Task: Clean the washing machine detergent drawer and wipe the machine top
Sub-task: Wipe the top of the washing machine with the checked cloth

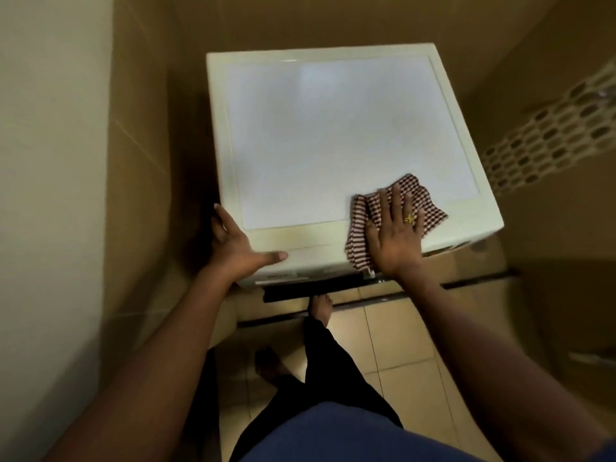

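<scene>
The white top of the washing machine point(333, 135) fills the middle of the head view, seen from above. A brown-and-white checked cloth point(361, 225) lies on its near right corner. My right hand point(396, 235) presses flat on the cloth with straight, spread fingers. My left hand point(238, 243) rests on the near left corner of the machine top, fingers over the left edge and thumb lying along the front edge. Below the front edge a dark strip point(310, 290) of the machine's front shows. The detergent drawer cannot be made out.
Tan tiled walls point(143, 161) close in on the left and behind the machine. A patterned tile band point(550, 135) runs along the right wall. My bare feet point(320, 308) stand on beige floor tiles just in front of the machine.
</scene>
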Motion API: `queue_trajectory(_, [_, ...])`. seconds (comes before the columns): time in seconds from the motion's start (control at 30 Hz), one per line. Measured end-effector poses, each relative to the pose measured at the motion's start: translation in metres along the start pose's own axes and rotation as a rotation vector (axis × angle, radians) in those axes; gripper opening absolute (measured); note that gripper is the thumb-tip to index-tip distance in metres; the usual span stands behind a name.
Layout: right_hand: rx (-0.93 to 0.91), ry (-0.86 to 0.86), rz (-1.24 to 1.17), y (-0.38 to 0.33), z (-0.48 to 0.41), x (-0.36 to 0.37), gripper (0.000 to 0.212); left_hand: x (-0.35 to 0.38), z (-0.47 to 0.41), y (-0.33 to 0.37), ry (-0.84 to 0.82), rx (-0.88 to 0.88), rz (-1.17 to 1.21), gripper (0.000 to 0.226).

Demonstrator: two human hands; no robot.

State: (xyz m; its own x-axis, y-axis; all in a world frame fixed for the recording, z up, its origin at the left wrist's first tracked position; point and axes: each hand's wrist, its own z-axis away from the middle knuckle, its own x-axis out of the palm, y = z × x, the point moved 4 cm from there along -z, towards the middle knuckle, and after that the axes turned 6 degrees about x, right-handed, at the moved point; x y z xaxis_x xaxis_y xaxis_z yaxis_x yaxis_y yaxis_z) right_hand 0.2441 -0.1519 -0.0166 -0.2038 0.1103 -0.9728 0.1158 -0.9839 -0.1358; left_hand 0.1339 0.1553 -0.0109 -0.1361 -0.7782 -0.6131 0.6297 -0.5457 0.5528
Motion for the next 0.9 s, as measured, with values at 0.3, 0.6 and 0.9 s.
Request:
queue_trajectory(0.3, [-0.431, -0.069, 0.104, -0.106, 0.052, 0.019, 0.070, -0.006, -0.006, 0.003, -0.128, -0.063, -0.153, 0.178])
queue_trajectory(0.6, [-0.058, 0.066, 0.015, -0.061, 0.016, 0.011, 0.074, -0.007, -0.024, 0.005, -0.242, -0.114, -0.281, 0.183])
queue_trajectory(0.9, [-0.076, 0.044, -0.001, -0.118, -0.064, 0.004, 0.078, -0.011, -0.028, 0.009, -0.292, -0.150, -0.308, 0.191])
